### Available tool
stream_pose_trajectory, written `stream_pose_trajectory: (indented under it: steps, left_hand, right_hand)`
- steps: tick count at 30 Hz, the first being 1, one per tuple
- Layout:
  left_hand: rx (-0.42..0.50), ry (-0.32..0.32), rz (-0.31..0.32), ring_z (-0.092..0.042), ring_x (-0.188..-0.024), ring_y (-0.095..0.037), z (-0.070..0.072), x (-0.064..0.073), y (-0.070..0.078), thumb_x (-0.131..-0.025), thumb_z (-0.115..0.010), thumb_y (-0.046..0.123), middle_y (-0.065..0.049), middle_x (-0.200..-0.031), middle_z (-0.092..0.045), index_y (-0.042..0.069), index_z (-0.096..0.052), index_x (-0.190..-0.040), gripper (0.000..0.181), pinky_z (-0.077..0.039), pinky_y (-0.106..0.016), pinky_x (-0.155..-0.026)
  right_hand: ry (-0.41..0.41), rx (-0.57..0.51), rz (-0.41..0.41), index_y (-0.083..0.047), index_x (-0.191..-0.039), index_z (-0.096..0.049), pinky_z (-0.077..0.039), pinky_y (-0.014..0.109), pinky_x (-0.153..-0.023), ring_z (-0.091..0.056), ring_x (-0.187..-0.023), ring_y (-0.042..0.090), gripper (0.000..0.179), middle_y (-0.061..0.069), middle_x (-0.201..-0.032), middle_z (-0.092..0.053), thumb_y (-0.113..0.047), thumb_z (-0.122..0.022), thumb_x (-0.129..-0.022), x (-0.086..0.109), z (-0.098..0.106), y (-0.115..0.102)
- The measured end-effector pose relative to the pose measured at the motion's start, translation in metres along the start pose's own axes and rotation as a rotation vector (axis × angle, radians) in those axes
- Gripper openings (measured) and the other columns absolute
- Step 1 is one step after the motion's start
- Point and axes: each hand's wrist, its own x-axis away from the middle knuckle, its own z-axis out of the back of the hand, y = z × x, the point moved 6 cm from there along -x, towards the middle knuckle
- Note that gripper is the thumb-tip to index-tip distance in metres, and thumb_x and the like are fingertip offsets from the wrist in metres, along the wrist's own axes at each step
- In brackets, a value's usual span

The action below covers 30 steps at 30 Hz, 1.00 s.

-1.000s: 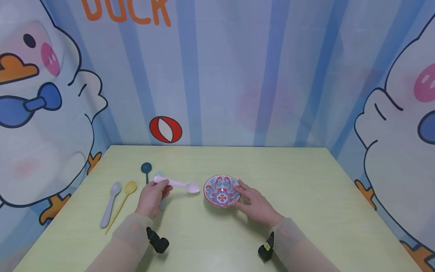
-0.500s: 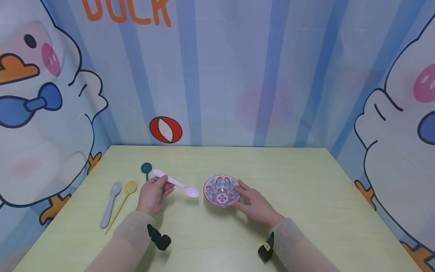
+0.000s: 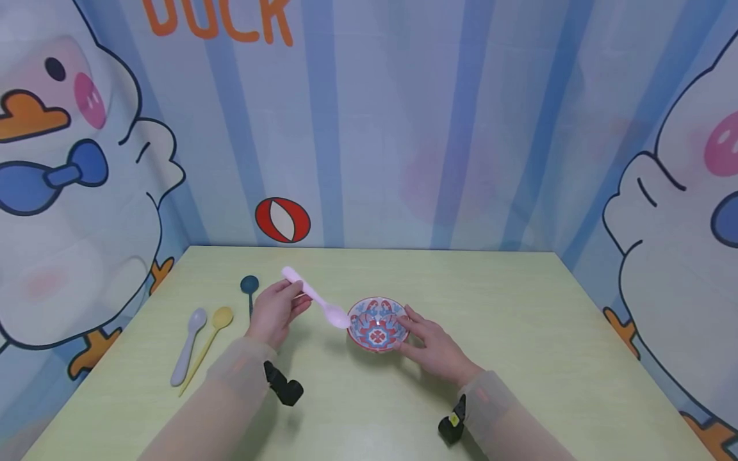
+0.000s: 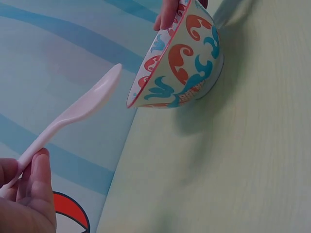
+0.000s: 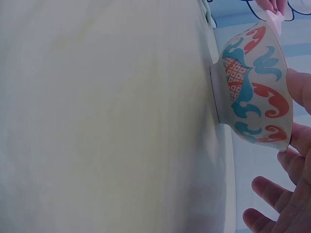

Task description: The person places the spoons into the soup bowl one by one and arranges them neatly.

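Note:
My left hand (image 3: 278, 312) pinches the handle of a pink spoon (image 3: 313, 294) between thumb and fingers. The spoon slants down to the right, its bowl end overlapping the left rim of a small patterned bowl (image 3: 375, 326) in the head view. From the left wrist, the spoon tip (image 4: 114, 75) shows apart from the bowl (image 4: 187, 68), level with its rim. Red and blue motifs cover the bowl inside and out, and it stands upright on the table. My right hand (image 3: 435, 349) holds it by the right rim, with thumb and fingertips at the edge and the other fingers (image 5: 272, 194) spread.
Left of my left hand lie a lilac spoon (image 3: 187, 349), a yellow spoon (image 3: 207, 349) and a dark teal spoon (image 3: 250, 286), its handle partly hidden by the hand. The pale table (image 3: 490, 288) ends at a printed duck backdrop (image 3: 380, 128).
My left hand has moved right and lifted the pink spoon's handle, so the spoon tilts more steeply and its tip has come over to the bowl's rim. The right hand and bowl stay put.

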Motion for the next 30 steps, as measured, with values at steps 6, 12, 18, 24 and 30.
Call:
stream_pose_trajectory:
  steps: [6,12,18,24,30]
  left_hand:
    - [-0.024,-0.022,-0.013,-0.066,-0.092,-0.017,-0.019,-0.003,0.009,-0.096,-0.061,0.023,-0.015,-0.118,-0.061,0.006,-0.053,-0.133,0.042,-0.053,-0.024,-0.08]
    - [-0.065,-0.044,-0.035,-0.066,-0.092,-0.018,-0.036,-0.011,0.014,-0.095,-0.062,0.023,-0.013,-0.116,-0.061,0.008,-0.052,-0.133,0.042,-0.054,-0.024,-0.08]
    - [-0.117,-0.092,-0.062,-0.066,-0.088,-0.018,-0.055,-0.02,0.015,-0.095,-0.063,0.019,-0.015,-0.114,-0.063,0.006,-0.053,-0.133,0.042,-0.055,-0.027,-0.077]
    - [-0.198,-0.141,-0.052,-0.066,-0.088,-0.02,-0.071,-0.024,0.013,-0.094,-0.064,0.019,-0.013,-0.112,-0.064,0.01,-0.057,-0.131,0.039,-0.055,-0.027,-0.077]
    - [-0.276,-0.232,-0.068,-0.066,-0.083,-0.02,-0.088,-0.024,0.012,-0.093,-0.064,0.017,-0.012,-0.106,-0.066,0.007,-0.059,-0.127,0.036,-0.056,-0.029,-0.076]
  right_hand:
    - [-0.002,-0.002,0.0,-0.013,-0.144,-0.045,-0.025,0.055,-0.11,-0.025,-0.141,0.035,0.061,0.004,-0.158,-0.023,-0.039,-0.062,-0.092,-0.001,0.0,0.003]
    - [-0.003,0.006,-0.001,-0.014,-0.145,-0.044,-0.026,0.055,-0.11,-0.024,-0.141,0.035,0.062,0.004,-0.158,-0.023,-0.042,-0.061,-0.092,-0.002,-0.002,0.005]
    - [-0.008,0.004,-0.008,-0.015,-0.145,-0.044,-0.025,0.056,-0.11,-0.024,-0.141,0.036,0.061,0.003,-0.158,-0.022,-0.042,-0.061,-0.093,-0.001,-0.002,0.005]
    - [-0.008,0.013,-0.013,-0.014,-0.145,-0.045,-0.025,0.056,-0.11,-0.026,-0.141,0.035,0.061,0.003,-0.158,-0.023,-0.042,-0.061,-0.093,-0.001,-0.002,0.004]
    - [-0.007,0.012,-0.009,-0.014,-0.144,-0.045,-0.025,0.056,-0.109,-0.026,-0.14,0.036,0.06,0.004,-0.158,-0.023,-0.04,-0.061,-0.093,-0.001,-0.001,0.003]
